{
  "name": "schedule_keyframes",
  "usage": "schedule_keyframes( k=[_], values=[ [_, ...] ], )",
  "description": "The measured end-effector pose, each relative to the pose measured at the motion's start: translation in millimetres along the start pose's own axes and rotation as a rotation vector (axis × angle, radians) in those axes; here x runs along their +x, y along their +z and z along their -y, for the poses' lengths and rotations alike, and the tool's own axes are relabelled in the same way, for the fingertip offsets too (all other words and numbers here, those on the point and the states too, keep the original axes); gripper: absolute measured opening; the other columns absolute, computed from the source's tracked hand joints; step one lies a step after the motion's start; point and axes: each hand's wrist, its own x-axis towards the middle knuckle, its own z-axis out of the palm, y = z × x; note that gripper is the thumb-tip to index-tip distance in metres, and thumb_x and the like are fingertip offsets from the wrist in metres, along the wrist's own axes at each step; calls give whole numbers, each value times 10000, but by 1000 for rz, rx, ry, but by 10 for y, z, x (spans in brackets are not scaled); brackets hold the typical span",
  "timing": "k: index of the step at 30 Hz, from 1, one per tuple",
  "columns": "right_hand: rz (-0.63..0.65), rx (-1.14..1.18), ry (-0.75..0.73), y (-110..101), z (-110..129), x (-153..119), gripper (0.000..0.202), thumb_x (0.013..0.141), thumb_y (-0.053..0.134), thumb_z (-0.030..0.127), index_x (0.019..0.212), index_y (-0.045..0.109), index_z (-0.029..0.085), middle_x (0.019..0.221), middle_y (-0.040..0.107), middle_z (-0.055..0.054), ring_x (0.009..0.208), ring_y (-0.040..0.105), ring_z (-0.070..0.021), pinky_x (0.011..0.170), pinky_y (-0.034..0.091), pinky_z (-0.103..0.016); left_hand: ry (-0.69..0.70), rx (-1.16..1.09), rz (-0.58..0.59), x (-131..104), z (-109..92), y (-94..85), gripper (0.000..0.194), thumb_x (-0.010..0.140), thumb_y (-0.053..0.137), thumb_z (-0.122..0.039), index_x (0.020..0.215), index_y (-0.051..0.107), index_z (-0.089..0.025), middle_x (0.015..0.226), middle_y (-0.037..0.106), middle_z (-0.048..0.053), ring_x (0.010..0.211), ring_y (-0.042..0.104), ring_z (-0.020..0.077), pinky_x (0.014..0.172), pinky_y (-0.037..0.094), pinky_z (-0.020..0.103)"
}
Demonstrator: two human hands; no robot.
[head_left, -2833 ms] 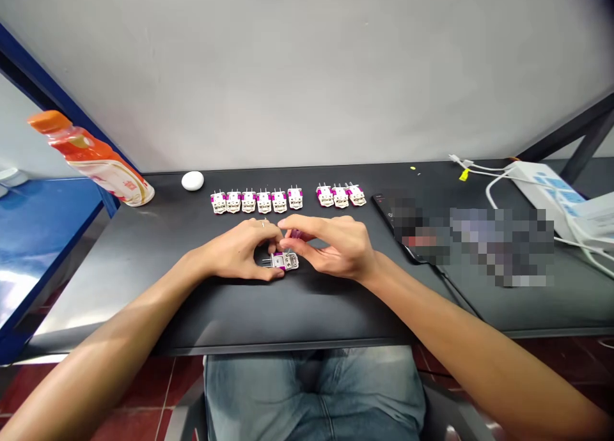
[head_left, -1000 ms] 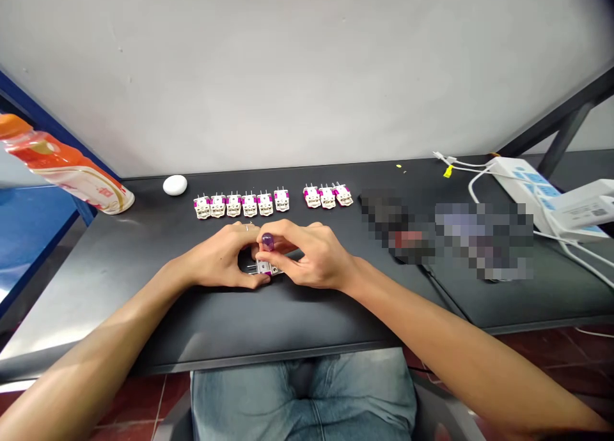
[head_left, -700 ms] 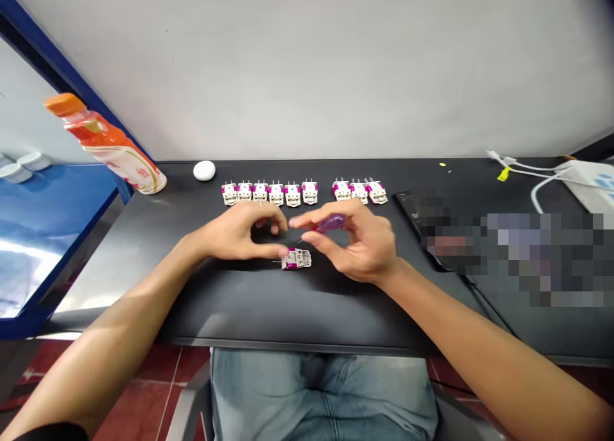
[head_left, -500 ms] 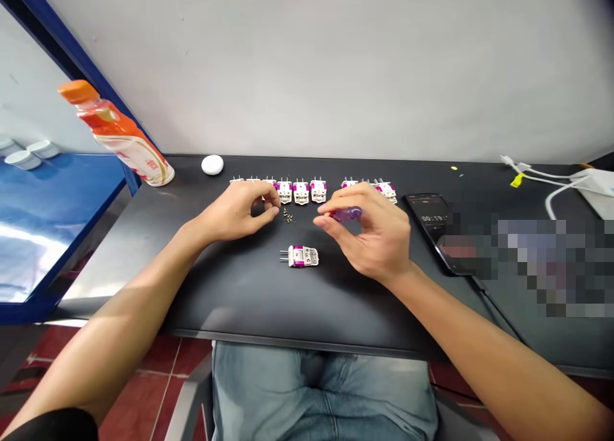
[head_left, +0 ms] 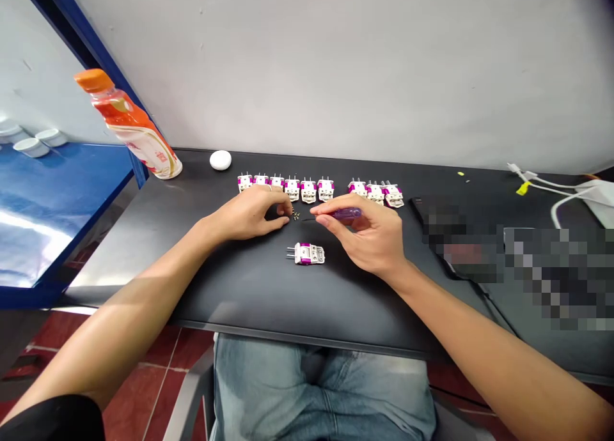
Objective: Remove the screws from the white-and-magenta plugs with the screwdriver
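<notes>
My right hand (head_left: 371, 233) grips the purple handle of a screwdriver (head_left: 346, 214). Its thin dark shaft points left, close to a small pile of brass-coloured screws (head_left: 296, 216) on the black table. On the pile's other side rests my left hand (head_left: 259, 212), its fingers curled and thumb a little apart from them; I see nothing held there. Below the screws, between the two hands, a white and purple plug insert (head_left: 309, 254) lies flat, its metal pins to the left. Several similar plug inserts (head_left: 308, 190) stand in a row behind, some partly covered by my left hand.
At the back left stand an orange-capped bottle (head_left: 137, 131) and a white round object (head_left: 220, 160). A dark phone (head_left: 422, 214), partly pixelated, lies to the right with a cable. White cables (head_left: 566, 188) run at the far right. A wall rises behind the table (head_left: 268, 294).
The screwdriver's shaft now shows, pointing left at the screws, and my right hand has come slightly nearer to them. The whole view has shifted a little. The plug insert stays lying in place.
</notes>
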Motion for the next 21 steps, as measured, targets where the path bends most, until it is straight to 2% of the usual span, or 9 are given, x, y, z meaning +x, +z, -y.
schedule_keyframes(
  k=[6,13,21],
  values=[
    [24,18,-39,71,-10,-3,34,1039,870,259,1054,845,278,1053,904,-45,984,880,-216,827,753,-344,-1,-8,-7,2,17,25,135,1001,691,-227,1048,815,-201,1018,834,39,924,758,212,866,537,328],
    [11,-29,-46,83,-31,-3,25,1042,866,265,1055,848,278,1042,902,-40,962,871,-212,813,746,-338,21,-7,-31,5,36,23,132,1004,688,-206,1046,814,-200,996,839,26,899,754,196,832,520,309],
    [-27,-25,-59,57,-17,12,43,1024,891,248,1048,861,268,1021,900,-37,928,865,-197,768,728,-313,-4,-17,-51,4,-31,7,143,1019,697,-259,1073,816,-199,1013,844,39,901,747,204,835,521,320]
  ],
)
